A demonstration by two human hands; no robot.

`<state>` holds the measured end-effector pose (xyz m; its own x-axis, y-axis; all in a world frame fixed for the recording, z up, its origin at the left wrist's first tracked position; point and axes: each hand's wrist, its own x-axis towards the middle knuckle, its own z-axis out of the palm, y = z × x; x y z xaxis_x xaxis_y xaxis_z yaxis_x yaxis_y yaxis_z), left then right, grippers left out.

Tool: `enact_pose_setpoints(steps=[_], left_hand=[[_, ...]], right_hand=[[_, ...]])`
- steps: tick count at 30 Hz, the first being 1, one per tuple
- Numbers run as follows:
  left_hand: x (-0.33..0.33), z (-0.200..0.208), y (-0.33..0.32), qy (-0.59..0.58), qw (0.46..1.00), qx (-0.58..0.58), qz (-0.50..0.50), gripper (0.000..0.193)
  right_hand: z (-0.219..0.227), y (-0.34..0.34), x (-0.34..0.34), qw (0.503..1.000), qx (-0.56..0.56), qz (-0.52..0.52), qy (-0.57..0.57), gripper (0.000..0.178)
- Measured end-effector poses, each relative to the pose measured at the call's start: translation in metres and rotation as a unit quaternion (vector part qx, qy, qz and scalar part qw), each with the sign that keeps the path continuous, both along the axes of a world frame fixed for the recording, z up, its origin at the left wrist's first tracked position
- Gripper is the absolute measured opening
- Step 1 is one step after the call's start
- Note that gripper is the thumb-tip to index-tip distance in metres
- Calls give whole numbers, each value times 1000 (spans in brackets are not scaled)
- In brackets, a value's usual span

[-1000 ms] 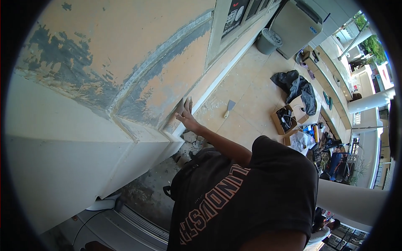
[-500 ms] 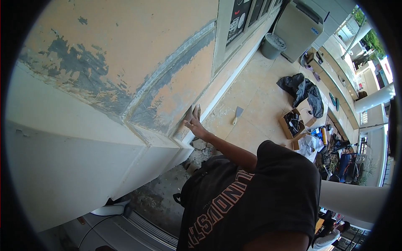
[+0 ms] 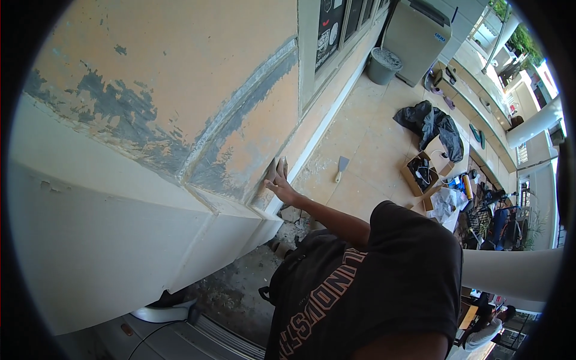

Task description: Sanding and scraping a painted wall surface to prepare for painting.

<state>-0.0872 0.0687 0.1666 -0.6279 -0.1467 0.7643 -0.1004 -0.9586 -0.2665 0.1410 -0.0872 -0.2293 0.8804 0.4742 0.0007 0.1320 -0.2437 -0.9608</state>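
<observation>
Potentially, the rough wall (image 3: pixel 234 144) near mid-frame could scrape the right hand (image 3: pixel 282 185) if it slides; grip indeterminable; left hand out of frame.

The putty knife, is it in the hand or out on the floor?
Out on the floor: the putty knife lies on the tiles, apart from the right hand.
</observation>
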Motion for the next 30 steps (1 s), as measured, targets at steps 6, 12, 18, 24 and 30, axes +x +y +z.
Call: enact_pose_setpoints(steps=[6, 12, 18, 24, 30], left_hand=[[-1, -1, -4, 3, 1000, 4, -16, 44], [-15, 9, -9, 10, 1000, 22, -9, 45], [-49, 28, -19, 43, 996, 60, 44, 45], [-68, 33, -36, 142, 985, 73, 64, 40], [3, -84, -52, 550, 829, -90, 46, 26]], right_hand=[[3, -3, -1, 1000, 1, 8, 30, 84], [4, 3, -5, 999, -22, 9, 24, 82], [25, -1, -13, 984, 104, -144, -9, 58], [53, 9, -22, 965, 210, -158, 15, 55], [96, -8, -22, 936, 280, -213, -32, 58]])
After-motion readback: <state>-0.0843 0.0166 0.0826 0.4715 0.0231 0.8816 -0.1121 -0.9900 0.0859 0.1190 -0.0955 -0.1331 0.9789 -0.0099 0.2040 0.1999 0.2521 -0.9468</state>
